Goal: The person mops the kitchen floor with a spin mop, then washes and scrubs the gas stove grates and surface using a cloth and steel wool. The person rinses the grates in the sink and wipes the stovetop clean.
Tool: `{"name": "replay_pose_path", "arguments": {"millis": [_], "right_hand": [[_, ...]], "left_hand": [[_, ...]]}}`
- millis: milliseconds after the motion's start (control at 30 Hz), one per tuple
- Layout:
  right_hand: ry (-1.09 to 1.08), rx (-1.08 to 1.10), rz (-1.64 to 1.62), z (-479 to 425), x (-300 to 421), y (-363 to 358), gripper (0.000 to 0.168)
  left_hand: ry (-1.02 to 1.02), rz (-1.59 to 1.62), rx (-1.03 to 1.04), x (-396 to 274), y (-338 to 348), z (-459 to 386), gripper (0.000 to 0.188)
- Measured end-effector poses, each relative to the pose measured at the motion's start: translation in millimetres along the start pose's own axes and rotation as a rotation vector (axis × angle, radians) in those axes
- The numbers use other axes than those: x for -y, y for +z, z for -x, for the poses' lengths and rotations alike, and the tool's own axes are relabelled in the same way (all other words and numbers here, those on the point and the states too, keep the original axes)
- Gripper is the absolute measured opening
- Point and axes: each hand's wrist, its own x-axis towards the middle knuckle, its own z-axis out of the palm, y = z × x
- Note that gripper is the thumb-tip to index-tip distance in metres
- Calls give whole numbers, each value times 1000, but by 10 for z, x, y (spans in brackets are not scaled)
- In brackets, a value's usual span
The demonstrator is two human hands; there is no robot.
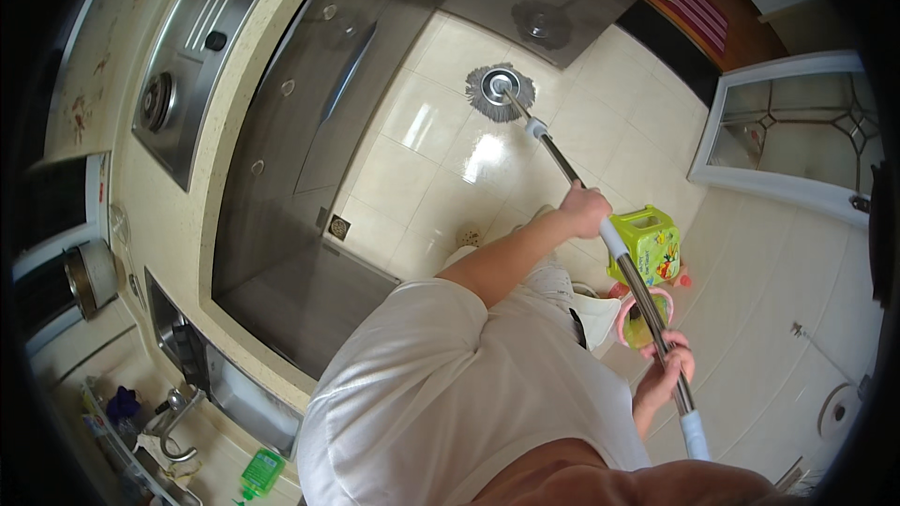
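Note:
A mop with a round head and grey string fringe (482, 105) lies flat on cream floor tiles, near the foot of a dark glossy cabinet. Its metal pole (636, 288) slants from the head down toward my body at the lower right. My left hand (587, 211) is wrapped around the pole just above a pale grey joint. Lower down, my right hand (664, 369) grips the metal pole near its pale blue end grip (694, 436). Behind the pole stand a green plastic step stool (650, 242) and a pink-rimmed container (664, 295), both partly covered.
Dark cabinet fronts (271, 225) line the left under a speckled counter (214, 176) with a gas hob (200, 49) and a sink (249, 393). A white-framed glass door (794, 123) stands at the right. A small drain (339, 227) sits at the cabinet corner.

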Motion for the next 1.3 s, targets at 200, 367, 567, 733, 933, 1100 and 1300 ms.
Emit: {"name": "replay_pose_path", "arguments": {"millis": [200, 367, 567, 733, 933, 1100, 1300], "right_hand": [[108, 320, 14, -146, -212, 645, 25], [99, 511, -8, -296, -171, 1023, 23], [50, 713, 111, -293, -183, 1056, 27], [137, 743, 33, -246, 241, 1110, 30], [243, 684, -40, -112, 36, 1323, 29], [389, 810, -63, -36, -36, 1636, 24], [372, 908, 19, -261, 23, 1653, 18]], "left_hand": [[-175, 16, -77, 785, -275, 324, 11], [-314, 96, -233, 1150, -293, 795, 7], [-431, 229, -426, 1187, -63, 1489, 4], [-517, 358, -443, 843, 31, 1923, 13], [-631, 424, -546, 829, 404, 2388, 19], [-631, 556, -656, 1058, 668, 2915, 23], [-725, 415, -777, 1725, 1250, 2858, 17]]}}
